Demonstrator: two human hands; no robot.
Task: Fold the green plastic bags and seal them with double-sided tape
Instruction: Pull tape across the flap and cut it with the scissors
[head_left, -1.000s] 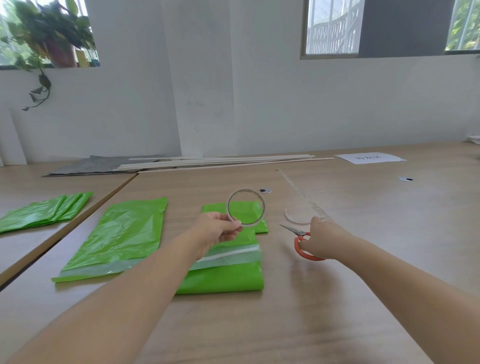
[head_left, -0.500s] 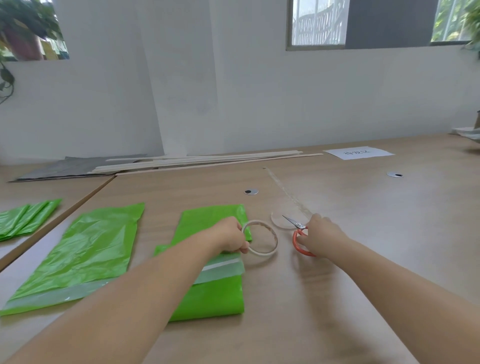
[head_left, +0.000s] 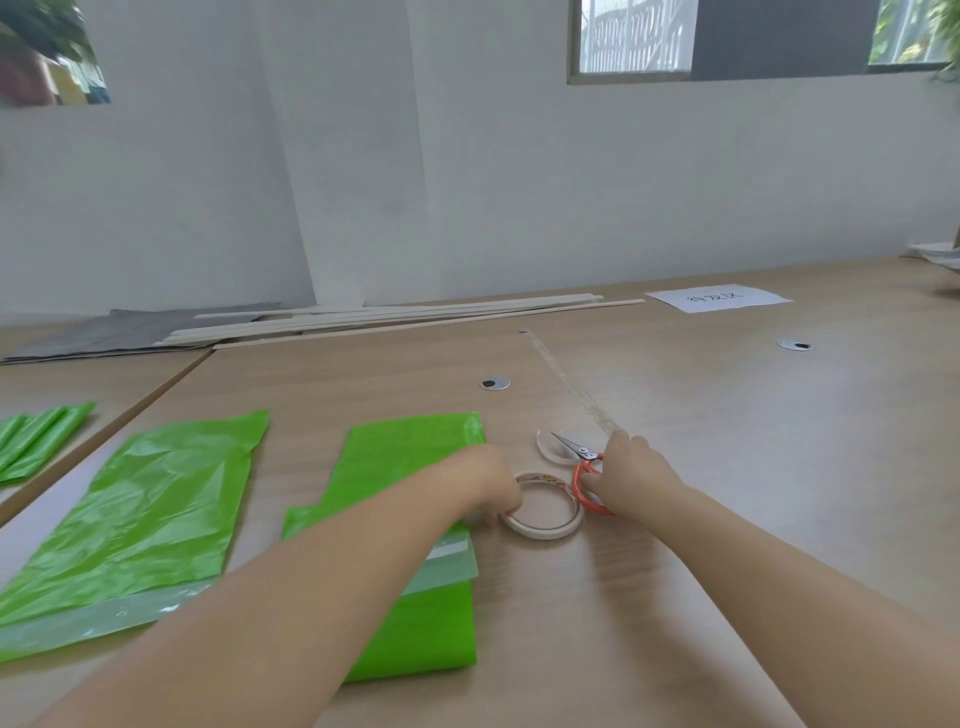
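Note:
A roll of double-sided tape (head_left: 545, 527) lies flat on the table, just right of a folded green plastic bag (head_left: 410, 457). My left hand (head_left: 491, 483) grips the roll's left edge. My right hand (head_left: 631, 480) holds red-handled scissors (head_left: 584, 467) right beside the roll, blades pointing away from me. A pale sealing strip (head_left: 447, 564) crosses the folded bag under my left forearm. A second green bag (head_left: 150, 514) lies flat to the left.
More folded green bags (head_left: 36, 439) sit on the neighbouring table at far left. A clear disc (head_left: 550, 449) lies under the scissor tips, and a clear strip (head_left: 576, 389) runs away behind them. Wooden slats (head_left: 395, 317), a grey sheet (head_left: 130, 332) and a white paper (head_left: 719, 300) lie at the back.
My left hand lowered the tape roll from above the folded bag down onto the table at the bag's right. My right hand stayed on the scissors. The view swung right.

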